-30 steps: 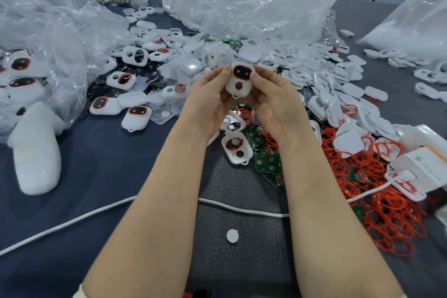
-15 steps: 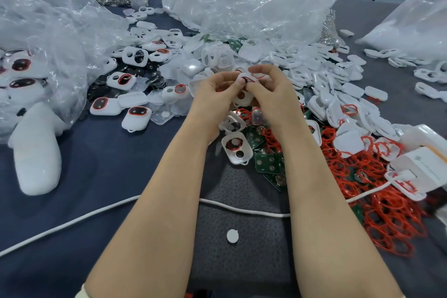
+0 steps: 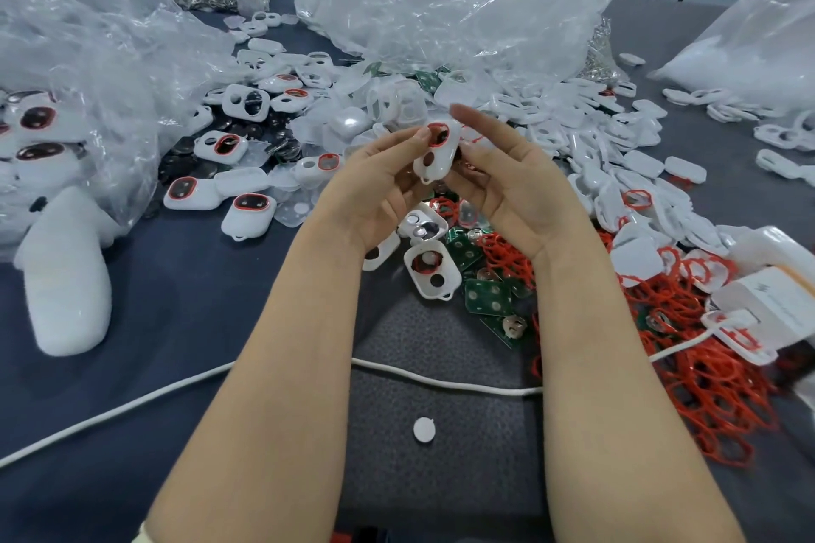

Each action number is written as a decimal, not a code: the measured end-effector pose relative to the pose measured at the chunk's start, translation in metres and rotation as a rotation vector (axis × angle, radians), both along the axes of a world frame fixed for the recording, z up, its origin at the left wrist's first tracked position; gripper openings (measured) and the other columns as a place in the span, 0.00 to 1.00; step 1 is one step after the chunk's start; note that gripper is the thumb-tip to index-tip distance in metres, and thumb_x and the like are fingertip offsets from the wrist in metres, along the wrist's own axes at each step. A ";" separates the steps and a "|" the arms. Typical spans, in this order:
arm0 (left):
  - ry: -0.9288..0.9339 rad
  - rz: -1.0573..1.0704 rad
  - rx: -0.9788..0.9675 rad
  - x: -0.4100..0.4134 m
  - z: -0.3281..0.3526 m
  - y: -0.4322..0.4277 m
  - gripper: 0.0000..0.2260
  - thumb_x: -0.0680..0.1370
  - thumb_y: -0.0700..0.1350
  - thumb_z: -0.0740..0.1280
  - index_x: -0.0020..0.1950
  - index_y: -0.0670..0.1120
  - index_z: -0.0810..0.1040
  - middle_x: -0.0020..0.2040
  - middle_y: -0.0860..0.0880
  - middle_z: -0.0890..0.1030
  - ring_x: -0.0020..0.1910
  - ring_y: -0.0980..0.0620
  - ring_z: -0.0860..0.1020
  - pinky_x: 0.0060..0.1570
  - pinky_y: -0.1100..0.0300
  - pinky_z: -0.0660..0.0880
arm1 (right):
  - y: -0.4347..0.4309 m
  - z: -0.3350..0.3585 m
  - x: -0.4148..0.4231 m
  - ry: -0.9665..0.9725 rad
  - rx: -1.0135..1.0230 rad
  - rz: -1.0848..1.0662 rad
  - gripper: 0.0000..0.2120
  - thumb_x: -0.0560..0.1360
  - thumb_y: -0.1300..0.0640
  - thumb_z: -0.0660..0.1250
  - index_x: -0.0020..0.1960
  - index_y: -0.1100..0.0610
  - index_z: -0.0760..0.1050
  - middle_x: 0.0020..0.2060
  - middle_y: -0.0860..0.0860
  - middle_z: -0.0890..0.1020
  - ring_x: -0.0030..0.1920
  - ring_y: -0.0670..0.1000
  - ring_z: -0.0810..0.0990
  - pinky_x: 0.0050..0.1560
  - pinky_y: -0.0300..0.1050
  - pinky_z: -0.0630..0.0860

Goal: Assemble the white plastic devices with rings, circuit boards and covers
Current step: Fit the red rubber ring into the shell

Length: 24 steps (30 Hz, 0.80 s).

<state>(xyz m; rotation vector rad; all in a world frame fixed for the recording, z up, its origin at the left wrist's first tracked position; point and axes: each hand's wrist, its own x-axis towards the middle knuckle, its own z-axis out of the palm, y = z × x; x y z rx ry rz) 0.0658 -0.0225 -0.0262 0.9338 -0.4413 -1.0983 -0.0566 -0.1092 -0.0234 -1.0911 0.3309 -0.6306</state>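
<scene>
Shows a white device shell point(image 3: 443, 162) held up over the middle of the dark table point(image 3: 154, 322), pinched in the curled fingers of the left hand point(image 3: 375, 190), thumb tip at the red ring point(image 3: 439, 134) seated in its upper opening. Puts the right hand point(image 3: 516, 190) at the shell's 3 o'clock, fingers straight and apart, thumb by its lower edge. Places green circuit boards point(image 3: 487, 295) at 6 o'clock below and loose red rings point(image 3: 705, 375) at 4 o'clock.

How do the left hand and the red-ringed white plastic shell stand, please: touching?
Touching: the head view shows the left hand pinching the shell near its ring.
</scene>
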 end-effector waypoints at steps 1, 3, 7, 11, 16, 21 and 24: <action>0.028 0.008 0.004 0.000 0.000 0.000 0.05 0.79 0.39 0.65 0.52 0.41 0.79 0.40 0.47 0.83 0.37 0.55 0.80 0.34 0.66 0.78 | 0.001 0.000 0.001 -0.007 0.013 -0.015 0.14 0.79 0.69 0.58 0.55 0.57 0.79 0.44 0.53 0.85 0.44 0.49 0.84 0.43 0.38 0.80; 0.075 0.020 0.003 -0.001 0.000 -0.001 0.03 0.79 0.39 0.66 0.50 0.42 0.79 0.39 0.48 0.83 0.36 0.55 0.80 0.33 0.65 0.78 | 0.001 0.000 0.003 0.005 0.027 -0.090 0.14 0.79 0.70 0.56 0.52 0.60 0.79 0.42 0.53 0.85 0.42 0.48 0.84 0.42 0.37 0.80; 0.119 0.018 0.010 -0.002 0.000 -0.001 0.04 0.79 0.40 0.66 0.48 0.42 0.79 0.37 0.48 0.83 0.34 0.55 0.81 0.30 0.66 0.77 | 0.001 -0.001 0.007 0.031 0.080 -0.287 0.13 0.79 0.71 0.57 0.49 0.61 0.78 0.36 0.52 0.84 0.36 0.47 0.83 0.39 0.37 0.80; 0.147 0.012 0.043 -0.003 -0.002 -0.003 0.04 0.78 0.42 0.67 0.47 0.42 0.79 0.37 0.47 0.83 0.35 0.54 0.81 0.35 0.64 0.80 | 0.001 -0.006 0.011 0.147 -0.069 -0.444 0.13 0.76 0.69 0.62 0.53 0.55 0.77 0.41 0.52 0.82 0.39 0.47 0.81 0.44 0.40 0.79; 0.067 0.024 0.042 -0.009 -0.004 -0.008 0.05 0.78 0.42 0.67 0.53 0.43 0.77 0.41 0.48 0.83 0.38 0.53 0.81 0.44 0.61 0.79 | 0.005 -0.008 0.017 0.146 -0.124 -0.506 0.07 0.74 0.66 0.69 0.45 0.55 0.80 0.39 0.51 0.84 0.41 0.47 0.83 0.44 0.40 0.79; -0.061 0.134 0.028 -0.014 -0.004 -0.010 0.03 0.79 0.40 0.66 0.49 0.41 0.75 0.41 0.46 0.79 0.34 0.54 0.80 0.37 0.65 0.80 | 0.003 -0.008 0.015 0.085 -0.004 -0.400 0.05 0.78 0.63 0.65 0.48 0.61 0.79 0.40 0.54 0.84 0.40 0.49 0.84 0.40 0.40 0.80; -0.111 0.192 0.026 -0.014 -0.006 -0.012 0.07 0.79 0.40 0.66 0.55 0.38 0.74 0.44 0.43 0.78 0.38 0.51 0.79 0.41 0.61 0.80 | 0.004 -0.006 0.013 0.049 -0.015 -0.349 0.07 0.79 0.60 0.64 0.46 0.60 0.79 0.39 0.53 0.85 0.41 0.49 0.84 0.42 0.41 0.80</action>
